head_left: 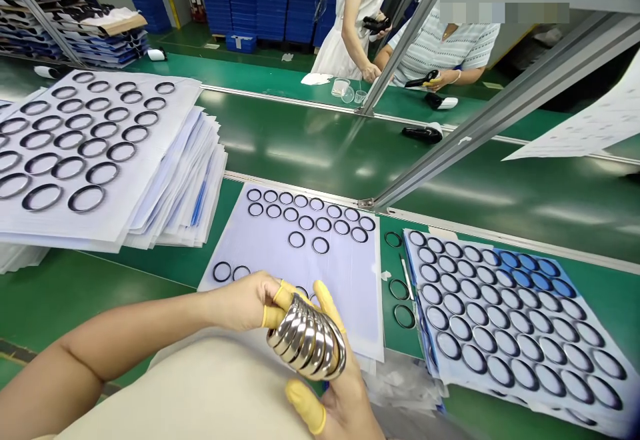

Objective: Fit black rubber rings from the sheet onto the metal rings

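A row of shiny metal rings (305, 339) lies across both my hands, close in front of my body. My left hand (245, 299) pinches its left end with fingers in yellow finger cots. Beneath and behind the row, my right hand (350, 393) supports it; a yellow-covered finger rises behind the rings and the thumb stands apart from them. Whether the rings encircle any right finger I cannot tell. Below the hands, a white sheet (345, 280) carries dark-edged rings in two back rows, with others scattered nearer; my hands hide part of it.
At left stands a tall stack of white sheets (170, 167) topped with rings. A ring-covered stack (505, 280) sits at right, with loose rings (404, 316) and a thin white tool (406, 277) beside it. A slanted metal post (480, 120) rises behind. Two people work across the bench.
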The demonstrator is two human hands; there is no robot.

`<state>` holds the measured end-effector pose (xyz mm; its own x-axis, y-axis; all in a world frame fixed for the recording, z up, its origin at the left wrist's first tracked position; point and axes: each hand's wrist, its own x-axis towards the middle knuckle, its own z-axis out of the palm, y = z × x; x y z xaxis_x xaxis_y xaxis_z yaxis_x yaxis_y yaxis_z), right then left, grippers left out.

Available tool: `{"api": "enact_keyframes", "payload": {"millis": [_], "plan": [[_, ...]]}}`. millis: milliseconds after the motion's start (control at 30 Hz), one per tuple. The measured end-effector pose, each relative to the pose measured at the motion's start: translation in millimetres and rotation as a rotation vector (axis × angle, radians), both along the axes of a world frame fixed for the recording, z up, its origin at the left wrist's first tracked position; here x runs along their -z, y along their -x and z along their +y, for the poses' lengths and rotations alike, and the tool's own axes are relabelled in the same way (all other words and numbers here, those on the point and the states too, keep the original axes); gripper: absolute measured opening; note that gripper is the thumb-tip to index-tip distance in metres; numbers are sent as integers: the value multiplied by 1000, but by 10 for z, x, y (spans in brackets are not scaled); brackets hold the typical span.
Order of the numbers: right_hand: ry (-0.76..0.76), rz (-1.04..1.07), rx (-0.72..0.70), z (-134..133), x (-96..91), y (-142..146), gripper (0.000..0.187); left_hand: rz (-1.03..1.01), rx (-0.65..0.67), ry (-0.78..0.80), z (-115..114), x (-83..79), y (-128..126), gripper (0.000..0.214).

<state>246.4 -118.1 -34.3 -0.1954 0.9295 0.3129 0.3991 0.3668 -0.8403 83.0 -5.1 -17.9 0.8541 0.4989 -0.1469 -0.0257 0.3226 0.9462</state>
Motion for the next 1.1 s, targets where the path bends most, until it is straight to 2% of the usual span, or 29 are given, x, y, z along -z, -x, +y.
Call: {"api": "enact_keyframes", "payload": {"millis": [133, 267, 433, 567, 700, 833, 933, 1033, 1100], "plan": [[60, 89, -24, -11, 10, -79, 40, 27, -1, -209, -22, -57, 24, 21], [130, 237, -149, 26, 30, -135, 31, 70, -9, -320, -53, -69, 47, 20], [247, 417, -302, 80, 116, -127, 32, 88, 28, -521, -71, -87, 24, 28], [275, 494, -433, 122, 125, -73, 35, 95, 64, -686, -67, -119, -4, 31], [321, 557, -454, 139, 74, -14, 39, 63, 104, -843, -40, -123, 15, 20], [393, 644, -483, 159, 40, 8, 42, 7, 77, -1074, -27, -85, 37, 16], [415, 643, -518, 187, 34, 9, 45, 6, 83, -1168, -30, -77, 20, 14], [416, 649, -519, 197, 41, -3, 48, 45, 152, -1248, 0, -161, 16, 13], [411, 627, -488, 192, 48, -25, 49, 160, 237, -1278, 54, -275, 48, 11]]}}
